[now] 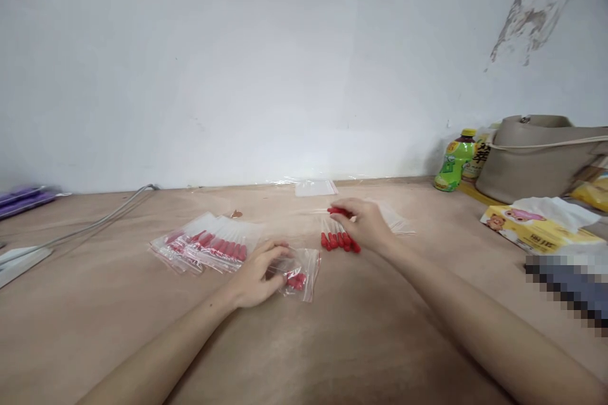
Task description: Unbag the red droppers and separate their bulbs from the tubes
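My left hand (261, 275) is closed on the left side of a clear zip bag (310, 269) lying on the table. Inside that bag are a few short red pieces (296, 280); the hand hides part of it. Between the fingertips of my right hand (363, 221) is a thin pale stick with a red end (336, 211), raised just above the table. Below that hand lies a row of several similar red-ended sticks (336, 240), their red ends toward me. Left of my left hand, filled zip bags (209, 243) overlap in a fan, red ends showing through the plastic.
Flat clear bags (396, 220) lie behind my right hand, and a white stack (316, 188) sits by the wall. At right are a green bottle (453, 161), a beige handbag (527, 161) and a yellow tissue pack (536, 228). A grey cable (111, 214) crosses the left side.
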`<state>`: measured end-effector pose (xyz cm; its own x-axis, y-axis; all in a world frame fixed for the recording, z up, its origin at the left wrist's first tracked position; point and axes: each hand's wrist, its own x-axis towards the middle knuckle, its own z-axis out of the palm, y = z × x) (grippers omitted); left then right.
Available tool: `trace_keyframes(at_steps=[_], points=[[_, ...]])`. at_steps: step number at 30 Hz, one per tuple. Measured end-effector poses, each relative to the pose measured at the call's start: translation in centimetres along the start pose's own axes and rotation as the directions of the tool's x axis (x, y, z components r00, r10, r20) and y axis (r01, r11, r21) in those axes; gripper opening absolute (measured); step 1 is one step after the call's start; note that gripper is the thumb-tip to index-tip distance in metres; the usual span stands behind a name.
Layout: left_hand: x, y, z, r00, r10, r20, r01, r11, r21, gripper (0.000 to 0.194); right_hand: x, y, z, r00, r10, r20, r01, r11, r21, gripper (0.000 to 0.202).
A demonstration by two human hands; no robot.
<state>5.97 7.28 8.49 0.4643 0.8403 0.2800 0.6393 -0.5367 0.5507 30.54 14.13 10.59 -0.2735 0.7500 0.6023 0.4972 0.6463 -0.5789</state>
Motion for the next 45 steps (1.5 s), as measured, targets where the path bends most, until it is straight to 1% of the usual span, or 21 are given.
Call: trace_keyframes(at_steps=[1,2,3,4,6,8,11,13,16,18,21,23,25,27,29,31,33,36,39,42,45], points=[[0.7,-0.1,0.0,0.996,-0.079,-0.041,0.075,0.993,-0.091,0.032,-0.1,-0.2,1.1,0.998,-0.045,0.033,0.047,0.996,-0.08,0.016],[1.5,-0.2,0.0,0.981,-0.18,-0.073,0.161,0.965,-0.208,0.028,-0.1,-0.5,2.0,0.994,-0.072,0.085,0.085,0.982,-0.166,0.017],[2.4,-0.3,0.1,0.955,-0.284,-0.079,0.244,0.912,-0.329,0.026,-0.2,-0.8,2.9,0.985,-0.09,0.149,0.126,0.959,-0.252,0.019],[3.4,-0.5,0.2,0.921,-0.385,-0.056,0.322,0.835,-0.446,0.025,-0.1,-1.0,3.6,0.968,-0.109,0.224,0.179,0.93,-0.321,0.021],[5.3,-0.8,0.6,0.881,-0.473,0.018,0.402,0.728,-0.555,0.024,0.0,-1.4,4.8,0.947,-0.125,0.296,0.23,0.906,-0.354,0.021],[6.9,-1.0,1.1,0.868,-0.49,0.08,0.437,0.678,-0.591,0.021,0.1,-1.5,5.6,0.932,-0.131,0.338,0.257,0.896,-0.362,0.019],[8.3,-0.8,1.7,0.857,-0.492,0.154,0.467,0.616,-0.634,0.018,0.2,-1.3,6.3,0.916,-0.134,0.377,0.283,0.883,-0.375,0.017],[8.8,-0.6,2.0,0.855,-0.488,0.178,0.474,0.593,-0.65,0.016,0.1,-1.2,6.2,0.914,-0.132,0.384,0.287,0.878,-0.382,0.017],[9.1,-0.5,2.3,0.849,-0.496,0.181,0.483,0.591,-0.647,0.015,-0.3,-1.1,5.2,0.924,-0.114,0.364,0.264,0.879,-0.397,0.019],[9.2,-0.7,2.5,0.85,-0.499,0.169,0.484,0.611,-0.627,0.015,-0.7,-1.0,4.3,0.947,-0.094,0.306,0.22,0.886,-0.408,0.021],[9.4,-1.0,2.9,0.865,-0.487,0.12,0.461,0.679,-0.572,0.015,-1.5,-0.6,3.0,0.989,-0.087,0.121,0.126,0.923,-0.364,0.019],[9.1,-1.1,2.9,0.885,-0.464,0.041,0.416,0.747,-0.519,0.016,-2.4,-0.3,2.4,0.995,-0.095,-0.004,0.09,0.956,-0.28,0.016],[8.3,-1.0,2.6,0.905,-0.419,-0.066,0.346,0.819,-0.457,0.018,-3.5,0.0,2.2,0.994,-0.103,-0.044,0.093,0.976,-0.197,0.013],[6.8,-0.9,2.1,0.921,-0.359,-0.152,0.275,0.876,-0.397,0.021,-4.6,0.0,2.2,0.991,-0.132,0.011,0.132,0.982,-0.133,0.008],[4.7,-0.7,1.7,0.949,-0.253,-0.19,0.195,0.94,-0.278,0.022,-5.7,-0.2,2.4,0.982,-0.165,0.094,0.173,0.981,-0.083,0.005],[2.5,-0.8,1.5,0.982,-0.085,-0.169,0.076,0.995,-0.061,0.025,-6.3,-0.7,2.8,0.972,-0.176,0.156,0.187,0.981,-0.057,0.004],[0.6,-0.9,1.4,0.993,0.006,-0.114,0.004,0.996,0.091,0.03,-6.6,-1.2,3.5,0.966,-0.171,0.192,0.183,0.982,-0.047,0.004],[-1.0,-1.0,1.3,1.0,-0.001,-0.029,0.006,0.984,0.176,0.035,-6.5,-2.1,4.5,0.954,-0.175,0.245,0.19,0.981,-0.037,0.01],[-1.6,-0.8,1.4,0.999,-0.025,0.039,0.015,0.972,0.233,0.04,-6.2,-2.8,5.4,0.949,-0.154,0.275,0.166,0.986,-0.023,0.02],[-1.6,-0.8,1.8,0.999,-0.017,0.052,0.001,0.957,0.289,0.043,-6.2,-3.3,6.1,0.949,-0.094,0.301,0.105,0.994,-0.02,0.022],[-1.6,-0.9,2.2,0.999,0.006,0.038,-0.018,0.946,0.323,0.044,-6.5,-3.6,6.6,0.943,-0.068,0.327,0.073,0.997,-0.002,0.016]])
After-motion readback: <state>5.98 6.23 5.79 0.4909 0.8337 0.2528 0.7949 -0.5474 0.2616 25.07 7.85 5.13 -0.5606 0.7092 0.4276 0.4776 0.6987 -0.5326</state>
